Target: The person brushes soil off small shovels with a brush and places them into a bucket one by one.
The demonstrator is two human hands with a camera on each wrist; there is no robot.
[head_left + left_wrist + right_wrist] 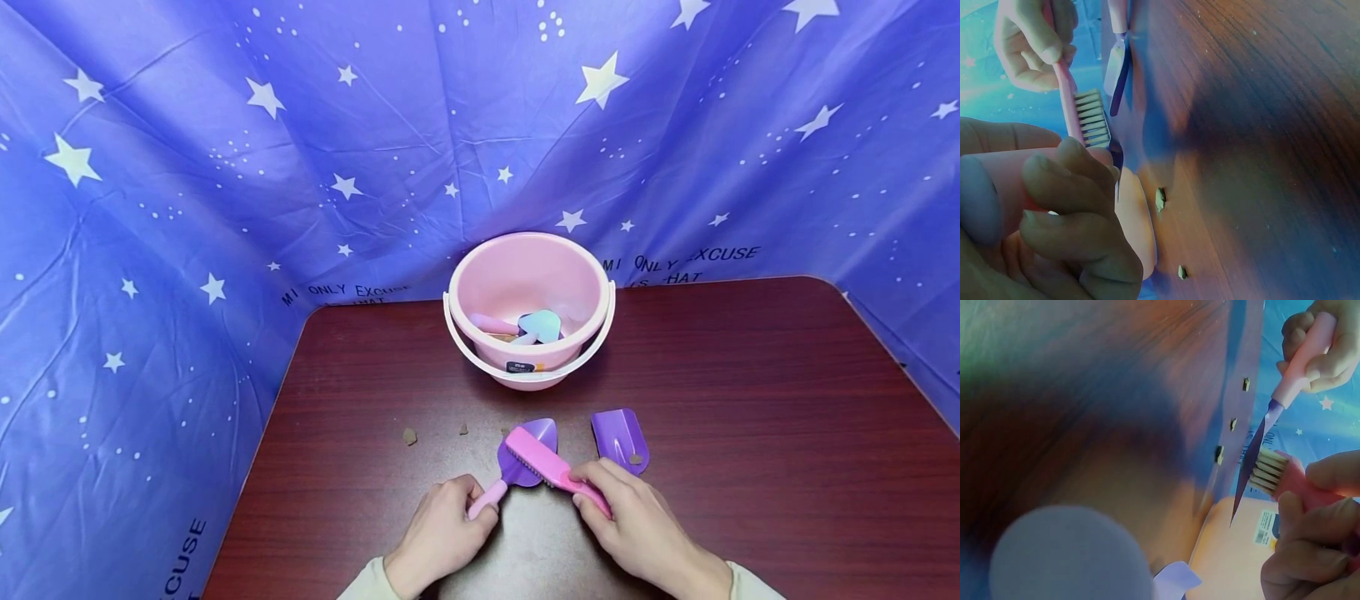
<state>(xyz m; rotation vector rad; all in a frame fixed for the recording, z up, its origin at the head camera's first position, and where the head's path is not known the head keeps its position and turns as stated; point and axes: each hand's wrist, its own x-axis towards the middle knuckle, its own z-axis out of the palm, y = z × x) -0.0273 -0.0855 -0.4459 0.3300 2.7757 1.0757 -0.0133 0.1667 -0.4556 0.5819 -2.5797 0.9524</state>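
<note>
Left hand: I see the left hand (447,527) with its fingers curled round the pink handle of a purple trowel (517,471).
Right hand: the right hand (637,517) pinches a pink brush (536,455) by its handle.
Trowel and brush: held between the two hands, in front of the bucket; my right wrist view shows the bristles against the blade.
Second scoop: a purple scoop (617,433) lies just beyond the right hand, bearing a brown fragment (635,459).
Loose pieces: more small brown pieces (409,437) lie on the dark red table (337,375).
Bucket: a pink bucket (551,358) stands farther back, with other tools (543,322) inside.
</note>
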